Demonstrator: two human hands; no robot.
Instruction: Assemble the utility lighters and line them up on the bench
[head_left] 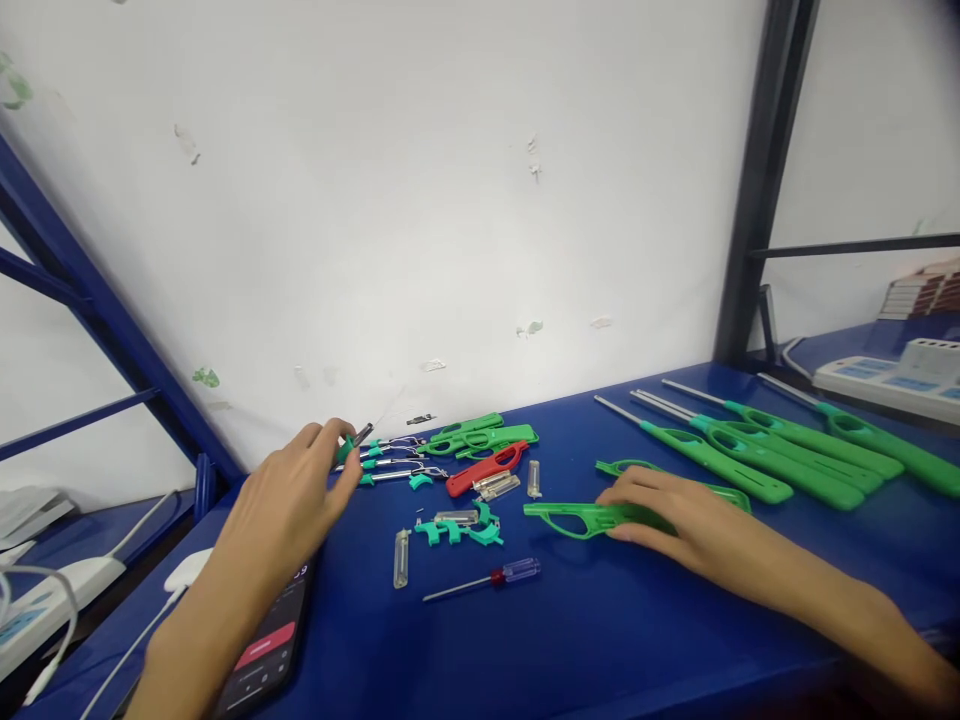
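Note:
My left hand [289, 500] is closed in a pinch on a lighter nozzle part [362, 436] with a teal collar and a thin wire; the fingers hide some of it. Beside it lie several metal lighter nozzles [390, 475] with teal collars and loose wires. My right hand [675, 510] grips a green lighter casing half [574, 519] low over the table, and another green casing half [731, 496] shows behind the fingers. Between the hands are teal triggers [480, 535], clear fuel tanks [401, 558], a red lighter casing [487, 469] and more green casings [480, 436].
A screwdriver [487, 578] with a clear purple handle lies in front. Several long green lighters [780, 460] rest at the right. A phone [277, 640] sits under my left forearm, near a white cable [131, 650]. The wall [450, 200] rises behind the blue table [420, 660].

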